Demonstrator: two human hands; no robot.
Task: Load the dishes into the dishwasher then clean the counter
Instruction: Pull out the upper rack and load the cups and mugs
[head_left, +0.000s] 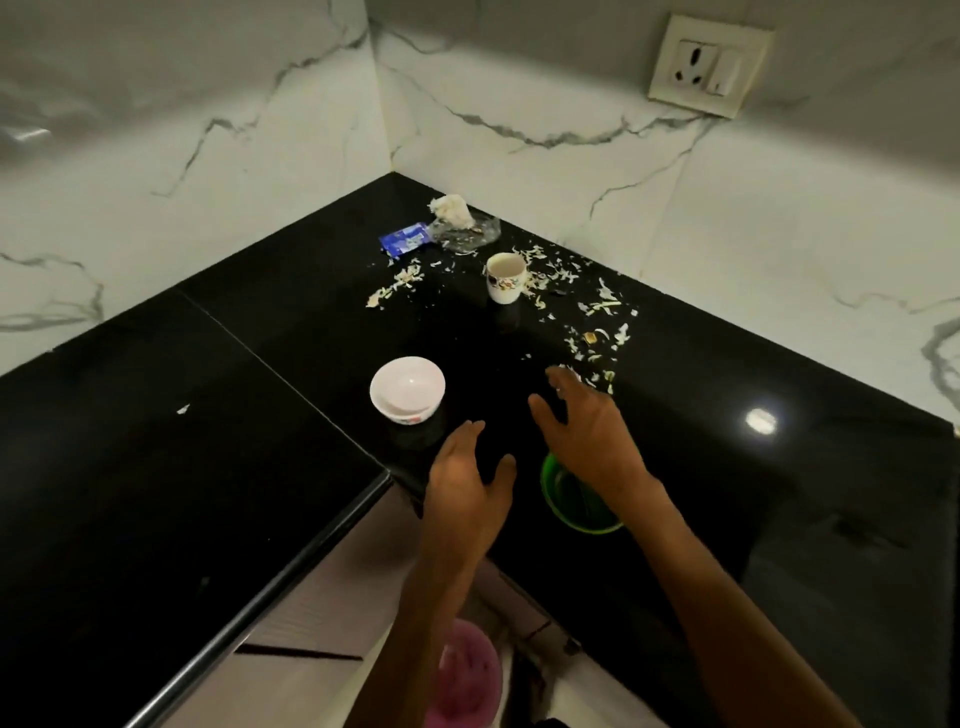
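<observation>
two empty hands: left hand (470, 480), right hand (587, 431), one cup (505, 278), two bowls (408, 389)

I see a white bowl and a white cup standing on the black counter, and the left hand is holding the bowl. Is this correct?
Not quite. The head view shows the left hand open and empty, apart from the bowl. The bowl and the cup do stand on the black counter.

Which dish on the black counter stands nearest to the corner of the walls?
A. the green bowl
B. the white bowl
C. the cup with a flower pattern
C: the cup stands farthest back, near the blue wrapper, while the white bowl and the green bowl sit closer to the hands.
</observation>
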